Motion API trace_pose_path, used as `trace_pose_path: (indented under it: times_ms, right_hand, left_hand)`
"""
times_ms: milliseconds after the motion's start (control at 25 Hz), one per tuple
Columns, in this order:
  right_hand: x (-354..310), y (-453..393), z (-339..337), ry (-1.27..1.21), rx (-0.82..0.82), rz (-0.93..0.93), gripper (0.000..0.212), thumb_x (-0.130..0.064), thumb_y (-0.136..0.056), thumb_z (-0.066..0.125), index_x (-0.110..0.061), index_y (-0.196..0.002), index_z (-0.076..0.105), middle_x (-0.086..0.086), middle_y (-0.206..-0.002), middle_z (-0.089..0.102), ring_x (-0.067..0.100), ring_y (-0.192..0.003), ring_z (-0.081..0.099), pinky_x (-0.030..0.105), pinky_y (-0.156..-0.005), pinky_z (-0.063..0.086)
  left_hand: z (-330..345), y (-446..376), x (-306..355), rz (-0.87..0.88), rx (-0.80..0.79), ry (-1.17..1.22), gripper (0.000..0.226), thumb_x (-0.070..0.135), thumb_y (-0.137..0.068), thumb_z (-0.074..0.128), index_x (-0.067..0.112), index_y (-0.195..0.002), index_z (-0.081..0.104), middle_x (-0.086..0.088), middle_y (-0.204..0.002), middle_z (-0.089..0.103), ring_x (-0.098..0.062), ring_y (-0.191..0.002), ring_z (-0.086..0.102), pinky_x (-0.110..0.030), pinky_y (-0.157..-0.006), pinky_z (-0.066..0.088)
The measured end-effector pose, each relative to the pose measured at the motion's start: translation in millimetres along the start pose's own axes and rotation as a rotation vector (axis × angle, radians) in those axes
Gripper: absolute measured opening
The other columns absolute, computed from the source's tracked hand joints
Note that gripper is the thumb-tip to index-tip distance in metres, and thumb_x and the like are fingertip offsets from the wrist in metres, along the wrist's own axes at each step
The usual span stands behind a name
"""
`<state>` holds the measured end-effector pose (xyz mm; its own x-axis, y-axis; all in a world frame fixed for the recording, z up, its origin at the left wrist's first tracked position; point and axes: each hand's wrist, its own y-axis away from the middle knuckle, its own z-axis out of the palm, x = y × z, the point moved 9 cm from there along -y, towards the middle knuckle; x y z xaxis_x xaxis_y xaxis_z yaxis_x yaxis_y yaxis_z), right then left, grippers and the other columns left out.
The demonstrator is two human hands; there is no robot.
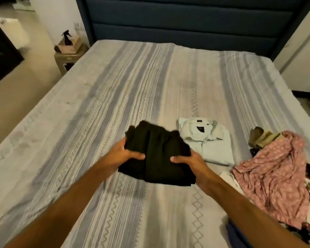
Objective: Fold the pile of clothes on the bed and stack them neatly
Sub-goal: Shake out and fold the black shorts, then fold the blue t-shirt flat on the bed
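Left hand (123, 153) grips the left edge of the black garment (156, 156), thumb laid over the top, fingers curled beneath. Right hand (188, 161) grips the opposite edge in the same manner. The hands are apart, one on each side, both clamped on the cloth. The garment is already folded into a compact block; whether it rests fully on the bed or is lifted slightly cannot be told. The two-sided hold, in my judgement, serves to keep the folds from slipping while the piece is carried or squared up.

Just to the right and a little farther off lies a folded pale shirt (207, 140), collar uppermost, flat on the striped bedspread (132, 83). It appears to be the start of the stack, so the black garment likely belongs on it or beside it.

At the near right edge sits the unfolded pile (274, 176), a pink patterned garment on top, a tan piece (261, 137) at its far side, and darker prints below. Most of the task remains.

Beyond the bed: a dark padded headboard (186, 24) and, far left, a bedside table (68, 58) bearing a box.
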<state>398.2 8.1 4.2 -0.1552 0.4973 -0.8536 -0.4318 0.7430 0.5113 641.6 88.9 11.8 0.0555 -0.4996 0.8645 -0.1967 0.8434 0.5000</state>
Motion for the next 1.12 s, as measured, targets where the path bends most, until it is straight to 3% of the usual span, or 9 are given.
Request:
trace_pose_path:
  times_ms: [160,320,440,520,600,800,920,1040,1120]
  right_hand:
    - [-22.9,-73.7,-3.6,-0.112,0.105,0.022,0.057,-0.025,-0.080,0.086,-0.026,-0.131,0.061,0.003,-0.123,0.073,0.029,-0.111,0.070,0.047,-0.090,0.062]
    - [107.2,-87.5,-30.9,0.064,0.205,0.395,0.028,-0.031,-0.096,0.070,-0.012,-0.117,0.066,0.013,-0.111,0.073,0.029,-0.093,0.071,0.040,-0.077,0.060]
    - [204.1,-46.1,-35.5,0.403,0.165,0.455,0.006,-0.012,-0.094,0.066,-0.018,-0.096,0.069,0.006,-0.093,0.073,0.021,-0.078,0.067,0.033,-0.070,0.056]
    - [233.1,-19.8,-32.2,0.622,0.178,0.239,0.022,-0.006,-0.092,0.064,-0.027,-0.087,0.066,-0.004,-0.085,0.071,0.012,-0.077,0.067,0.030,-0.074,0.055]
    - [250.7,14.2,-29.6,0.654,0.169,0.165,0.023,-0.007,-0.091,0.059,-0.029,-0.086,0.064,-0.009,-0.086,0.068,0.010,-0.079,0.066,0.023,-0.075,0.053]
    - [263.9,86.1,-54.4,1.185,-0.066,0.021,0.035,-0.017,-0.094,0.054,-0.015,-0.128,0.061,0.005,-0.121,0.063,0.026,-0.111,0.058,0.037,-0.088,0.048]
    - [233.1,127.7,-126.2,1.568,0.164,-0.135,0.057,-0.013,-0.074,0.067,-0.014,-0.131,0.061,0.010,-0.118,0.064,0.034,-0.106,0.061,0.045,-0.082,0.048]
    - [224.3,158.1,-227.2,1.674,0.446,0.086,0.065,-0.017,-0.074,0.068,-0.013,-0.137,0.053,0.014,-0.121,0.059,0.037,-0.108,0.058,0.052,-0.087,0.047]
    - [239.8,174.0,-274.4,1.671,0.413,0.244,0.046,-0.022,-0.091,0.059,-0.017,-0.136,0.050,0.010,-0.127,0.059,0.034,-0.116,0.058,0.052,-0.097,0.045]
  left_hand:
    - [-37.8,-78.0,42.6,0.048,0.163,0.051,0.095,0.018,-0.074,0.093,0.029,-0.152,0.041,-0.003,-0.140,0.061,-0.026,-0.118,0.064,-0.049,-0.098,0.057]
    - [-44.2,-109.5,-71.6,-0.208,0.230,-0.190,0.106,0.032,-0.078,0.091,0.026,-0.158,0.023,-0.015,-0.155,0.043,-0.039,-0.133,0.051,-0.055,-0.104,0.049]
    - [-17.2,-78.8,-164.5,-0.197,0.113,-0.342,0.078,0.041,-0.078,0.089,0.035,-0.142,0.045,-0.010,-0.148,0.054,-0.033,-0.130,0.057,-0.040,-0.101,0.051]
    - [12.6,-46.3,-207.7,-0.091,0.008,-0.557,0.060,0.055,-0.078,0.083,0.050,-0.127,0.048,0.006,-0.145,0.050,-0.025,-0.135,0.051,-0.030,-0.104,0.039]
    - [48.6,-12.5,-240.9,0.013,0.028,-0.751,0.064,0.068,-0.072,0.071,0.051,-0.131,0.052,0.010,-0.153,0.041,-0.024,-0.145,0.037,-0.035,-0.114,0.027]
    - [129.8,36.8,-277.3,-0.014,0.142,-0.915,0.085,0.063,-0.076,0.068,0.037,-0.153,0.041,-0.005,-0.168,0.025,-0.032,-0.154,0.022,-0.054,-0.124,0.019]
    - [187.7,49.0,-279.9,-0.049,0.053,-0.920,0.084,0.058,-0.080,0.078,0.038,-0.152,0.042,-0.010,-0.169,0.021,-0.033,-0.156,0.019,-0.053,-0.123,0.020]
    - [246.5,54.1,-266.1,-0.031,-0.028,-0.877,0.077,0.059,-0.079,0.077,0.035,-0.147,0.050,-0.007,-0.163,0.036,-0.029,-0.153,0.028,-0.046,-0.122,0.019]
    - [282.5,58.2,-258.7,-0.036,-0.057,-0.812,0.074,0.059,-0.079,0.076,0.028,-0.144,0.056,-0.003,-0.151,0.052,-0.025,-0.144,0.042,-0.045,-0.122,0.024]
